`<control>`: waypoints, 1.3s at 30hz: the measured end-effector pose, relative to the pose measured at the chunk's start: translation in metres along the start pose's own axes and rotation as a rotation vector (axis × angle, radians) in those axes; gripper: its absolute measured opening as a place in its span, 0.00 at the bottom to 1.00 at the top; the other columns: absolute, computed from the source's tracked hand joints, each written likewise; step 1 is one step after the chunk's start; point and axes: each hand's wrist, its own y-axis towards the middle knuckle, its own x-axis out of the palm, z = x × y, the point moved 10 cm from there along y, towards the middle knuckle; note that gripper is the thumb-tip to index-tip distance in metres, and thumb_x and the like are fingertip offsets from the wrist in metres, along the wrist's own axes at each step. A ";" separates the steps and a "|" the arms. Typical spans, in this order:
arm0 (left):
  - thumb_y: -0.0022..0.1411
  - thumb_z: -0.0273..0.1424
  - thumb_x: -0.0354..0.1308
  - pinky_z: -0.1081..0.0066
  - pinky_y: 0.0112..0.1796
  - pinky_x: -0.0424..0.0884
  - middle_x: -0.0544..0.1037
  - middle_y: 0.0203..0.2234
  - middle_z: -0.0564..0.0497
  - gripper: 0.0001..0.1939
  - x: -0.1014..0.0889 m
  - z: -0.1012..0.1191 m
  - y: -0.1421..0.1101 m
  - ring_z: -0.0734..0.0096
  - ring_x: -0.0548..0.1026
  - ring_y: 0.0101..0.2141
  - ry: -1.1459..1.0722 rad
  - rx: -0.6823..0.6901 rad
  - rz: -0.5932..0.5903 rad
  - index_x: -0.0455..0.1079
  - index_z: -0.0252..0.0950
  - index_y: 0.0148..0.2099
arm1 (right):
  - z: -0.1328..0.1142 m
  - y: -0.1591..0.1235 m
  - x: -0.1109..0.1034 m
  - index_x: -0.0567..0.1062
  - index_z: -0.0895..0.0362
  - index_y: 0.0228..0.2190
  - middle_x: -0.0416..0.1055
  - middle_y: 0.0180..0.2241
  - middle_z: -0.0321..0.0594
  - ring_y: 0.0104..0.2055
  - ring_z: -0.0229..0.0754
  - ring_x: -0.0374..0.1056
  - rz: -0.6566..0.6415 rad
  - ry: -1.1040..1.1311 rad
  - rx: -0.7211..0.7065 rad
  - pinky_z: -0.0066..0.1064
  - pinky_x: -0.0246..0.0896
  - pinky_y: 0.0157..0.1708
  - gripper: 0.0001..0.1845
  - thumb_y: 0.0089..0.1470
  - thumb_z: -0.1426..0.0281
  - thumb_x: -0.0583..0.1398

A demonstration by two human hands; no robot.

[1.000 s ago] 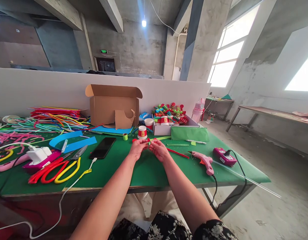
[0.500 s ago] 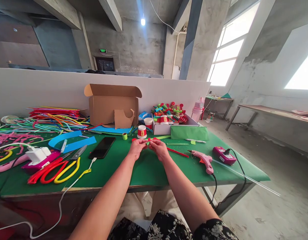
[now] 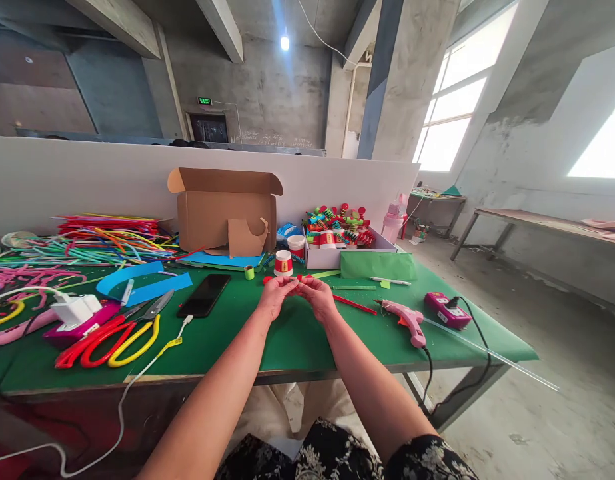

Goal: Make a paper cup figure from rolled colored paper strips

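Observation:
My left hand (image 3: pixel 274 295) and my right hand (image 3: pixel 316 296) meet over the middle of the green table (image 3: pixel 297 340), fingertips pinched together on a small red and green craft piece (image 3: pixel 294 281). Most of that piece is hidden by my fingers. Just beyond my hands stands a small red and white paper cup (image 3: pixel 284 263), with a green tape roll (image 3: pixel 249 272) to its left. A red stick (image 3: pixel 354 305) lies right of my right hand.
A pink glue gun (image 3: pixel 406 321) and a magenta power strip (image 3: pixel 448 309) lie at the right. A black phone (image 3: pixel 204 295), scissors (image 3: pixel 122 333), blue foam strips and a heap of coloured pipe cleaners (image 3: pixel 102 240) fill the left. An open cardboard box (image 3: pixel 222 210) and a white box of finished toys (image 3: pixel 340 243) stand behind.
My hands have drawn slightly closer together on the small piece; less of its green part shows. Nothing else on the table has moved.

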 end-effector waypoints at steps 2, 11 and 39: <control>0.34 0.38 0.76 0.66 0.35 0.71 0.79 0.23 0.50 0.19 -0.003 0.000 0.001 0.70 0.74 0.25 0.010 0.006 0.020 0.77 0.33 0.28 | 0.001 -0.001 0.002 0.76 0.57 0.23 0.75 0.22 0.34 0.25 0.37 0.72 -0.015 -0.003 0.010 0.33 0.71 0.36 0.20 0.26 0.64 0.76; 0.31 0.37 0.76 0.69 0.30 0.70 0.79 0.21 0.51 0.17 -0.010 0.004 0.002 0.71 0.72 0.24 0.085 0.017 0.068 0.77 0.35 0.24 | 0.006 -0.001 0.002 0.76 0.58 0.20 0.73 0.19 0.34 0.24 0.36 0.70 -0.024 -0.033 0.066 0.32 0.70 0.32 0.20 0.25 0.61 0.76; 0.37 0.27 0.72 0.78 0.21 0.64 0.72 0.16 0.53 0.13 0.006 0.083 0.028 0.80 0.67 0.18 0.201 -0.227 0.026 0.72 0.30 0.26 | -0.021 0.026 0.048 0.75 0.59 0.28 0.72 0.23 0.34 0.22 0.32 0.67 -0.067 0.330 0.207 0.27 0.67 0.29 0.23 0.47 0.51 0.68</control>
